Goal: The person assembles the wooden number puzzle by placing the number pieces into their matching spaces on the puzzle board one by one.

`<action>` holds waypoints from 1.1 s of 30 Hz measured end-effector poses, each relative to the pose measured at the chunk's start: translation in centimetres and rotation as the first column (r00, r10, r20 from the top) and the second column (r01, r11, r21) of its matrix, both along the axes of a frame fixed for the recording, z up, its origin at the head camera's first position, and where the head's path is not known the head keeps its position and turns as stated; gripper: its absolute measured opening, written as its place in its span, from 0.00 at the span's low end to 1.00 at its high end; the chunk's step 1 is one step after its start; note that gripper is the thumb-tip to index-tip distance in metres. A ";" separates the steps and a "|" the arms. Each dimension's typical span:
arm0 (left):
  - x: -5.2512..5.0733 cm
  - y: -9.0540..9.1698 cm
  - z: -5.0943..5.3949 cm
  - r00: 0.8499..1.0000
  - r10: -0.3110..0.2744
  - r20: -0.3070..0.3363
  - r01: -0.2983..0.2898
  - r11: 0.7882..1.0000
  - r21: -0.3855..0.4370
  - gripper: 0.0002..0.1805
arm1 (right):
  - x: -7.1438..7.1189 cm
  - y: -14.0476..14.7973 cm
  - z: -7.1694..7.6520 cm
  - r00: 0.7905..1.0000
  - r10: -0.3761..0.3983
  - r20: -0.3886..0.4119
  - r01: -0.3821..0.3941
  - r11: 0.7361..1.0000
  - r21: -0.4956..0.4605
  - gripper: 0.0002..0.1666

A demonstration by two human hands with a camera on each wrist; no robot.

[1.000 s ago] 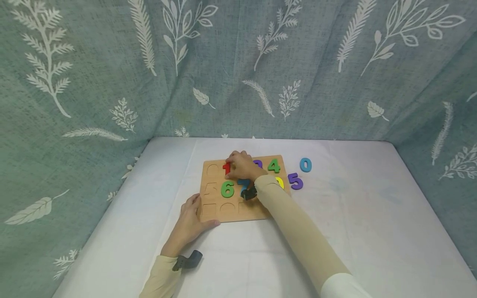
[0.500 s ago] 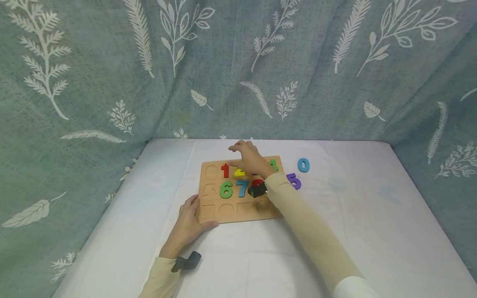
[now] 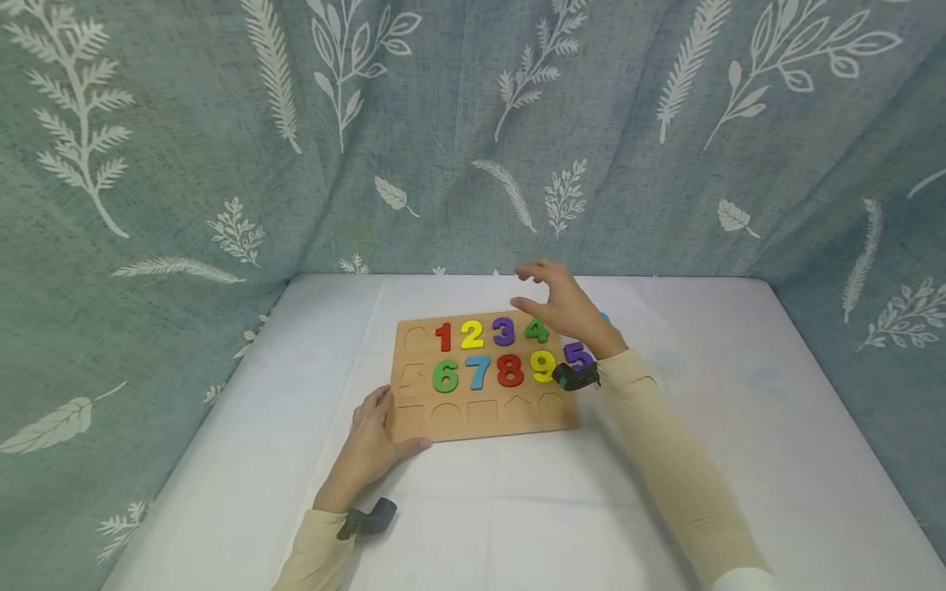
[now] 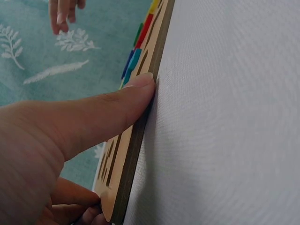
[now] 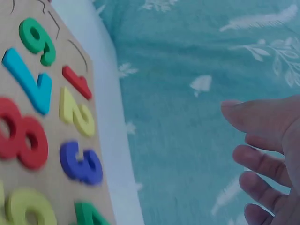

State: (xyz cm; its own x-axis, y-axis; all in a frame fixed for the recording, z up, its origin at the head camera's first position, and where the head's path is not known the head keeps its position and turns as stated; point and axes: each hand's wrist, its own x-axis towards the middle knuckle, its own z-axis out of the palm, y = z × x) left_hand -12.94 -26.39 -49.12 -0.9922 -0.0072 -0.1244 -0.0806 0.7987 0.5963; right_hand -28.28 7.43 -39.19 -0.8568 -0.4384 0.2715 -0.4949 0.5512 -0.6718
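Observation:
A wooden number puzzle board (image 3: 473, 432) lies flat on the white cloth in the head view. My left hand (image 3: 369, 447) holds its near left corner, thumb (image 4: 124, 108) against the front edge and fingers at the left edge. Coloured numbers sit in the board's upper two rows, among them a red 1 (image 3: 445, 338), yellow 2 (image 3: 472, 335), purple 3 (image 3: 503, 331) and red 8 (image 3: 510, 370). Above the board's far right corner my right hand (image 3: 569, 310) hovers with fingers apart, holding nothing. A purple 5 (image 3: 577, 355) lies at the right edge, partly behind the wrist strap.
A sliver of the blue 0 (image 3: 606, 318) shows behind my right hand. Outlined recesses (image 3: 483, 411) line the near row and left column. A green leaf-print curtain (image 3: 443, 148) rises behind the white table cloth (image 3: 739, 427).
My right hand has let go of the red 1, risen off the board and moved right toward the 0. The 1 stays on the board. The left hand keeps its place.

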 end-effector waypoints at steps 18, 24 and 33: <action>0.0 0.1 0.1 1.000 0.001 0.000 -0.001 1.000 -0.015 0.67 | 3.3 9.1 -4.6 0.986 -0.109 0.126 0.103 0.993 0.055 0.36; 0.0 0.1 0.1 1.000 0.003 0.004 -0.003 1.000 -0.021 0.67 | 3.7 9.8 -6.0 0.979 -0.098 0.178 0.090 0.994 0.054 0.37; 0.0 0.1 0.1 1.000 0.002 0.006 -0.002 1.000 -0.014 0.68 | 3.4 10.2 -7.6 0.973 -0.074 0.218 0.055 0.994 0.092 0.42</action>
State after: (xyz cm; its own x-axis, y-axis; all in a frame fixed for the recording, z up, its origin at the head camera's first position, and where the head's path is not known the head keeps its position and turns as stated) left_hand -12.93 -26.26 -49.05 -0.9915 -0.0108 -0.1300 -0.0854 0.8070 0.5844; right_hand -24.86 17.63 -46.79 -0.9186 -0.3935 0.0372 -0.3014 0.6366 -0.7099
